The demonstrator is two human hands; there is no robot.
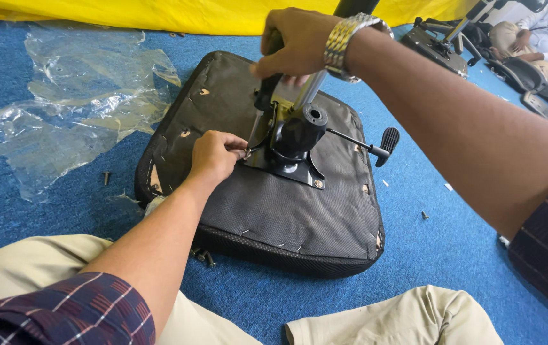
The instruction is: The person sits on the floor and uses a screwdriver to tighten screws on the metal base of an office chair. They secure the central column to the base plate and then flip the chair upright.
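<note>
Looking down from the head camera, a person sits on a blue carpet floor [44, 217] with an office chair seat [267, 217] lying upside down between their knees. The seat's underside is covered in thin dark fabric, stapled at the edges and torn in small spots. Its rim looks padded and soft, while the base beneath is probably a stiff board, bulky rather than heavy.

Bolted near the middle is a black metal tilt mechanism [296, 137], hard and smooth, with a round socket on top and a thin lever [370, 147] ending in a flat plastic paddle. This plate is likely the heaviest part and the firmest place to take hold.

The left hand [213, 156] pinches, fingers together, at a small fastener on the plate's left corner. The right hand [296, 41], wearing a metal wristwatch [344, 38], is closed around a tool [267, 83] standing over the mechanism; its tip is hidden.

Loose screws [106, 177] lie on the carpet. Crumpled clear plastic wrap [82, 102], light and slippery, lies at the left. Another person sits far off at the upper right.
</note>
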